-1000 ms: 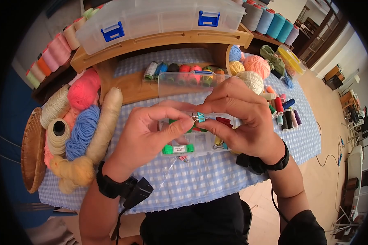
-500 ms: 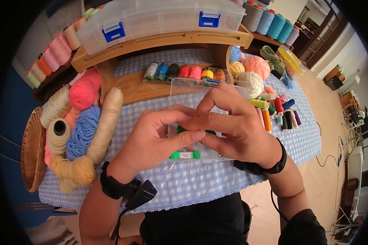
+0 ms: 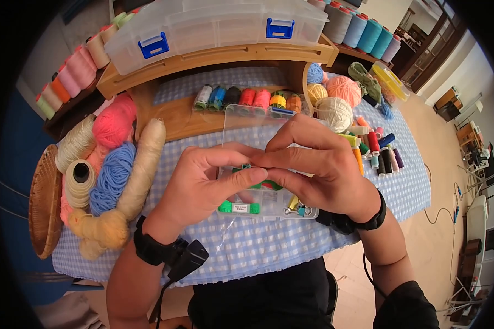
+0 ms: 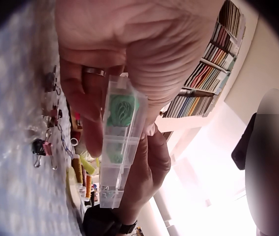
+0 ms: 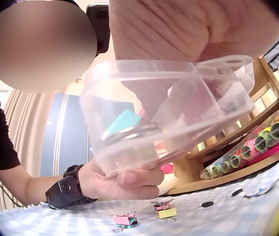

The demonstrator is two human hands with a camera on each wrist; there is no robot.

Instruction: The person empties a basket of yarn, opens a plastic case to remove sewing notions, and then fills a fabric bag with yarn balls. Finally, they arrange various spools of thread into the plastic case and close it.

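A small teal binder clip [image 3: 246,166] sits between the thumb and index finger of my left hand [image 3: 200,178]. My right hand [image 3: 321,170] pinches at the clip's right side, its fingertips meeting the left thumb. Below them is a clear compartment box [image 3: 269,215] with its lid raised, lifted off the table in the wrist views. Left fingers [image 5: 134,179] support it from underneath. Inside are a green coil with a white label [image 3: 240,208] and, at the right end, yellow and teal clips [image 3: 299,207]. The hands hide much of the box's middle.
Pink and yellow binder clips [image 5: 166,212] lie on the checked tablecloth [image 3: 247,252] under the box. Yarn skeins [image 3: 112,175] stand left, thread spools [image 3: 387,148] right. Behind are a spool case [image 3: 247,98] and a wooden stand [image 3: 214,55] bearing a big clear case [image 3: 217,27].
The clip has turned from handles showing to mostly covered by fingers. The box moved right, then back left beneath the hands, and its right-end contents show again.
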